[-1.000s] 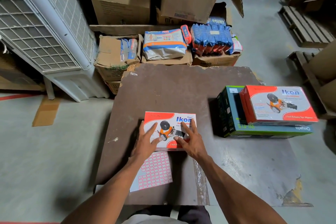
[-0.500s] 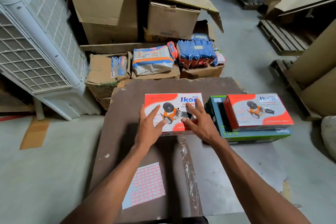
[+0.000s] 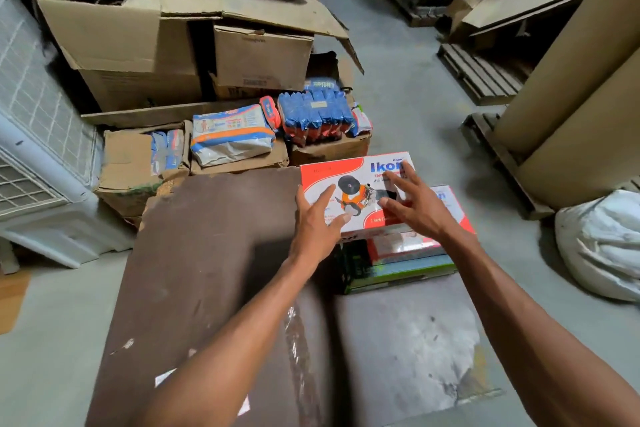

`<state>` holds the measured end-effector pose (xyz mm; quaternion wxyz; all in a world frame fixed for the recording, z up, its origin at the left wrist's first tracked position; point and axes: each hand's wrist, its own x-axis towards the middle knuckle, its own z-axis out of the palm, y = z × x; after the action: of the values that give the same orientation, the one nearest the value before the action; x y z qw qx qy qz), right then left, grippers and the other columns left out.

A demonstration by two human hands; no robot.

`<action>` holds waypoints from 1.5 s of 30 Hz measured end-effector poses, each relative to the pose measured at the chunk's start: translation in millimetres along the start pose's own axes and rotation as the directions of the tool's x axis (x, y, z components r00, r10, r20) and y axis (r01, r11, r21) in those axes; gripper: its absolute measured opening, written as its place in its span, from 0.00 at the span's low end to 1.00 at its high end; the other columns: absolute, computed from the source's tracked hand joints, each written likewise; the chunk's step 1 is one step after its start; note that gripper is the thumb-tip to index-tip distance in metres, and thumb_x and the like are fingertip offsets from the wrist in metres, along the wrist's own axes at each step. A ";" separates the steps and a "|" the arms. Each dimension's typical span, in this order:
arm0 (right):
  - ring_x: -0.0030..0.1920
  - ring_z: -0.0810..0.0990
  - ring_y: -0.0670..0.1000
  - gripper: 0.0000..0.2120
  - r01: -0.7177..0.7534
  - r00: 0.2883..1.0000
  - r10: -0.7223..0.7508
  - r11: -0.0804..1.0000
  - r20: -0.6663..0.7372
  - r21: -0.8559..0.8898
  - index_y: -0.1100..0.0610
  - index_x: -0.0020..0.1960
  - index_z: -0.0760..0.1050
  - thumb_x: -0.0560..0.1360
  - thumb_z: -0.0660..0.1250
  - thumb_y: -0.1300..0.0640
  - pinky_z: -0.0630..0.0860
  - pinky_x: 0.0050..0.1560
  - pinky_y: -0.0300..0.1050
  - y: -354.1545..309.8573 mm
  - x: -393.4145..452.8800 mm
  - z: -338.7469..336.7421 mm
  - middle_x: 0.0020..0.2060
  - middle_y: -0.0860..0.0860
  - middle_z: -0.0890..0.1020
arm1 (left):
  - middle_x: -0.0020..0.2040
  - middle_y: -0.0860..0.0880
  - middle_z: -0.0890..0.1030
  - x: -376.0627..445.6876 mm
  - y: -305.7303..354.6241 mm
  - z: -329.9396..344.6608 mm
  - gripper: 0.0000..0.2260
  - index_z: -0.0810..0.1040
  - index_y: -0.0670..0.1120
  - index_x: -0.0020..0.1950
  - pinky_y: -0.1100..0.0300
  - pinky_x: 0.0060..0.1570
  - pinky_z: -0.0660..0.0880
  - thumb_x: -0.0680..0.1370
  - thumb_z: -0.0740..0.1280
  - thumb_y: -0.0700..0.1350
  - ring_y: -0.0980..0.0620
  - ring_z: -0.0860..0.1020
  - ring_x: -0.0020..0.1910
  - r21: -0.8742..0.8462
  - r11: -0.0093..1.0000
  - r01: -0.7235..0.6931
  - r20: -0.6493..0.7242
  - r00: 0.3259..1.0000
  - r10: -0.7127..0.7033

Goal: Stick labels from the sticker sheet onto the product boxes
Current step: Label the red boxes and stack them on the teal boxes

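A red and white Ikon box [image 3: 349, 184] lies over the stack at the table's far right. My left hand [image 3: 317, 224] and my right hand [image 3: 414, 210] lie flat on its top, fingers straight and spread, thumbs on the top face too. Under it a second Ikon box [image 3: 453, 218] sits on a green box [image 3: 398, 272]. The sticker sheet [image 3: 162, 378] lies near the table's front edge, almost wholly hidden by my left forearm.
The brown table [image 3: 207, 253] has a strip of clear film [image 3: 294, 333] down its middle. Behind it stand cardboard cartons [image 3: 145, 163] with blue packets [image 3: 315, 114]. A white grille unit [image 3: 38, 135] stands left, a pallet [image 3: 498, 156] and a white sack [image 3: 602, 246] right.
Both hands have moved the Ikon box away from me and to the right, from the table's middle onto the stack. The camera has tilted up, so the sticker sheet sits lower in view.
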<state>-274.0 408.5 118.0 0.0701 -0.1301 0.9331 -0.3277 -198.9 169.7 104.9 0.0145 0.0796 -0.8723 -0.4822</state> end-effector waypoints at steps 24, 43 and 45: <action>0.72 0.73 0.49 0.31 -0.047 0.997 0.044 0.998 0.064 0.052 0.36 0.76 0.67 0.75 0.69 0.34 0.77 0.65 0.61 144.7 1.2 -63.2 0.81 0.35 0.53 | 0.78 0.47 0.58 11.0 40.7 125.9 0.26 0.72 0.50 0.75 0.52 0.75 0.65 0.78 0.74 0.46 0.49 0.66 0.75 0.026 1.000 0.003 0.062 0.998 -0.005; 0.74 0.71 0.51 0.20 -0.071 0.997 0.070 0.996 0.036 0.046 0.38 0.76 0.68 0.85 0.61 0.46 0.80 0.61 0.57 150.5 -13.6 -66.3 0.81 0.38 0.55 | 0.79 0.50 0.57 7.0 43.8 125.0 0.26 0.70 0.55 0.76 0.56 0.71 0.68 0.79 0.72 0.48 0.50 0.67 0.74 0.055 0.998 0.018 0.129 0.991 -0.025; 0.75 0.69 0.51 0.20 -0.077 0.997 0.076 0.996 0.035 0.035 0.39 0.76 0.69 0.85 0.61 0.47 0.78 0.63 0.55 148.8 -15.7 -68.6 0.82 0.40 0.55 | 0.79 0.50 0.57 7.7 45.1 125.5 0.26 0.70 0.56 0.77 0.58 0.69 0.69 0.79 0.72 0.48 0.51 0.66 0.74 0.064 0.998 0.020 0.136 0.990 -0.029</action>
<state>-303.1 565.6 78.1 0.1005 -0.0985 0.9301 -0.3393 -225.0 297.3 75.5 -0.0536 0.0575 -0.8848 -0.4592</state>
